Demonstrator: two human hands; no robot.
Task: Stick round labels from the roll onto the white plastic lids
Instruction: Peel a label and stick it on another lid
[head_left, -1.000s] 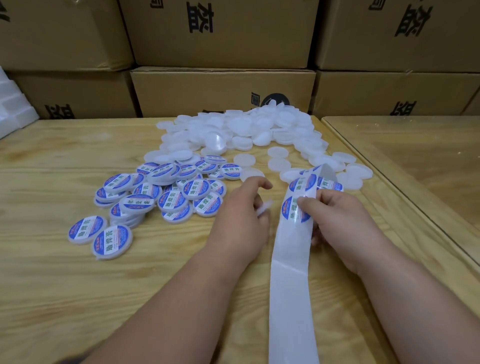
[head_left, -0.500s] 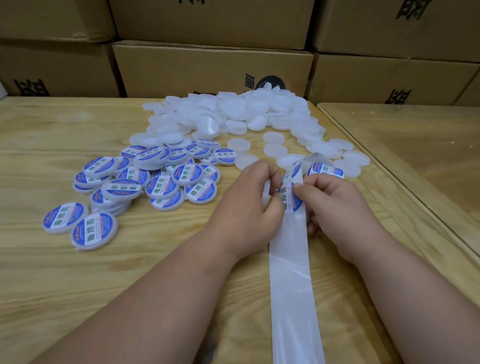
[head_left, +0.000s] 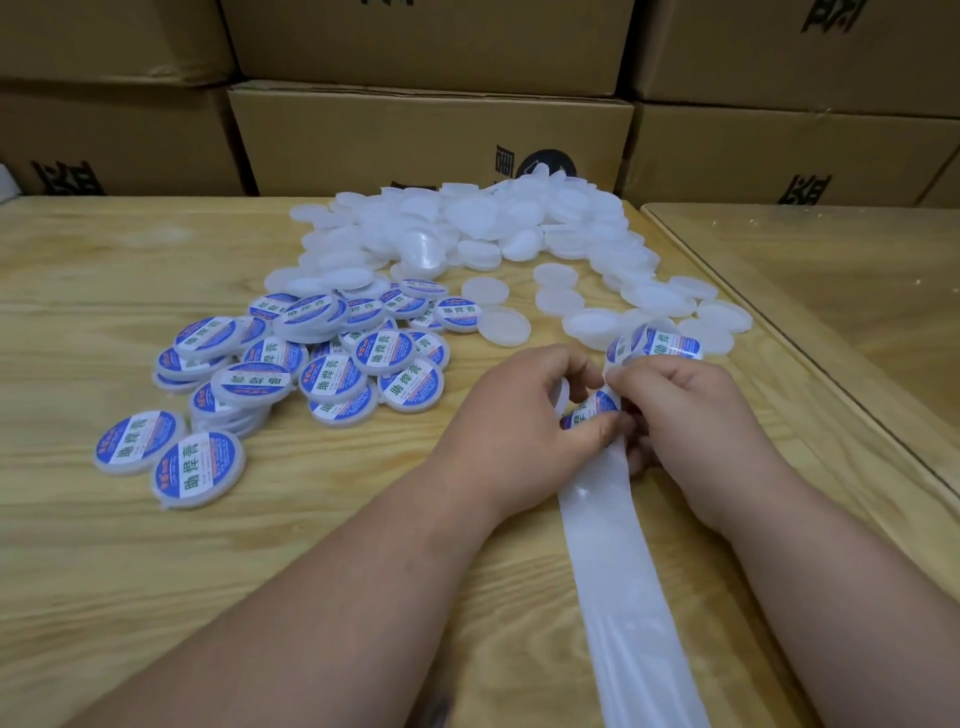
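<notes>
Left hand (head_left: 524, 421): forearm came in from the lower left, laid low over the wooden table (head_left: 156, 545); back of the hand up, fingers curled. Thumb and fingertips pinched a white plastic lid (head_left: 562, 397), of which only a thin edge showed past the fingers, and touched the round label (head_left: 592, 413) between the two hands.

Right hand (head_left: 691, 415): forearm came in from the lower right; knuckles up, fingers curled inward toward the left hand. Fingertips pinched the label strip (head_left: 654, 345) at the spot where the blue-and-white round label sat; whether that label was on the backing or already on the lid could not be told.

Label strip: bent over the right hand, with more blue labels showing just beyond the knuckles. Bare backing (head_left: 623, 597), glossy white, ran from under the hands toward the near edge of the table.

Labelled lids (head_left: 322, 364): a loose heap left of the hands, some stacked, two lying apart at the near left.

Plain lids (head_left: 467, 234): a larger pile farther back at the centre, spilling rightward toward the edge of the table, several lying singly just beyond the hands.

Cardboard boxes (head_left: 431, 135): stacked behind the table, black print on their sides.

Second table (head_left: 857, 291): just beside the first, on the right.
</notes>
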